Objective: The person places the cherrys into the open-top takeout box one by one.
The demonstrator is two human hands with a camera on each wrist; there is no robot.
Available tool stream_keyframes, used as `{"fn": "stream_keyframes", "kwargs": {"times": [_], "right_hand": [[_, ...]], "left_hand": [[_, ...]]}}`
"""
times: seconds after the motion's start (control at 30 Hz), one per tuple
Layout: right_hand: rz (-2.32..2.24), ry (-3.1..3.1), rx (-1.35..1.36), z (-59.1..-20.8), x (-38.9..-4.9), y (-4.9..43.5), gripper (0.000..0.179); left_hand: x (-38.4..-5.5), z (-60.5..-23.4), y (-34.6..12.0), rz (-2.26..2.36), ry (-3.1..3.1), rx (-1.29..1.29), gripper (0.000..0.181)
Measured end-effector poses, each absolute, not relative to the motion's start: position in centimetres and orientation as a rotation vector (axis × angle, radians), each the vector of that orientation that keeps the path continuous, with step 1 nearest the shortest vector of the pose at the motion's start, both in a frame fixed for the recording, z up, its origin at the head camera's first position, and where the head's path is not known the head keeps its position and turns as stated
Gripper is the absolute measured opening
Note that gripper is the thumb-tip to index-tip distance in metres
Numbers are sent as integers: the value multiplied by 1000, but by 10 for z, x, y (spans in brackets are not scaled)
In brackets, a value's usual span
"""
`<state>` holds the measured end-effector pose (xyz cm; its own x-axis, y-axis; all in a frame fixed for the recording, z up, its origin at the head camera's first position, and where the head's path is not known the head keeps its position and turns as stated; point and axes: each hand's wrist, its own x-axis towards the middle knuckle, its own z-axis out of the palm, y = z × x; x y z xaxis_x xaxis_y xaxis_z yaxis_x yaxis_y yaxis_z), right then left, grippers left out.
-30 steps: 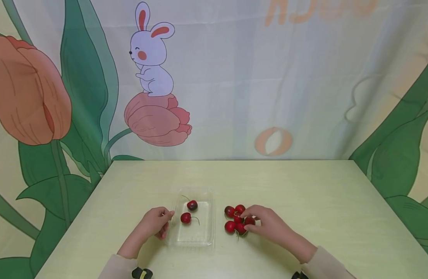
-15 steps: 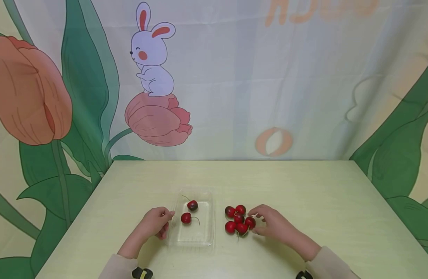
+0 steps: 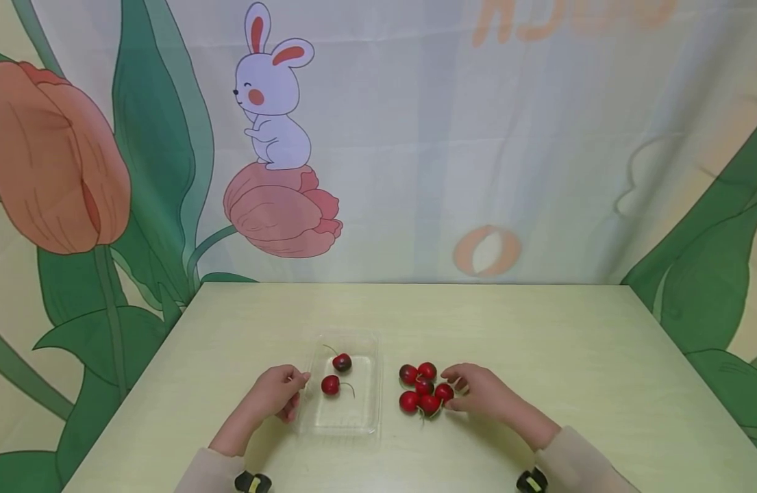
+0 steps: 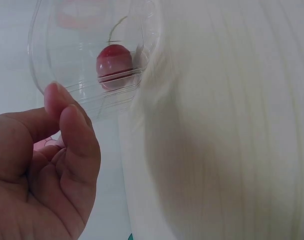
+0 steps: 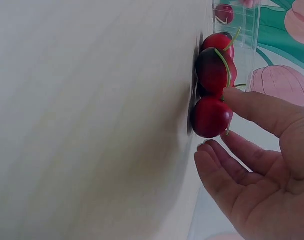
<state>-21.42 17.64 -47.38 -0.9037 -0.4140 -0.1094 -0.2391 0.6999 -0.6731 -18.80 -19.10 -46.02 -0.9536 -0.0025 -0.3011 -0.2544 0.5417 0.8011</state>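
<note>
My left hand pinches the left rim of a clear plastic container between thumb and fingertips. Inside it lie two dark red cherries with stems, one cherry behind the other cherry. The left wrist view shows a cherry through the clear wall, just beyond the fingertips. To the container's right, several cherries sit in a tight cluster on the table. My right hand is at the cluster's right side, thumb and fingers parted around the rightmost cherry, the fingertips right at its surface.
The pale wooden table runs back to a printed cloth backdrop with a rabbit and tulips. Each wrist wears a black strap, such as the right strap.
My right hand has drawn back a little to the right, fingers parting, so the rightmost cherry shows fully. The left hand and the container stay in place.
</note>
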Motion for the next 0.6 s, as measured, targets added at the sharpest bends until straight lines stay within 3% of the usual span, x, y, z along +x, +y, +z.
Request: {"fn": "stream_keyframes", "kwargs": {"times": [0.6], "right_hand": [[-927,2644,-450,-478,-223,168,39]], "left_hand": [[-187,-458,-190,1354,2528,-222,26]]}}
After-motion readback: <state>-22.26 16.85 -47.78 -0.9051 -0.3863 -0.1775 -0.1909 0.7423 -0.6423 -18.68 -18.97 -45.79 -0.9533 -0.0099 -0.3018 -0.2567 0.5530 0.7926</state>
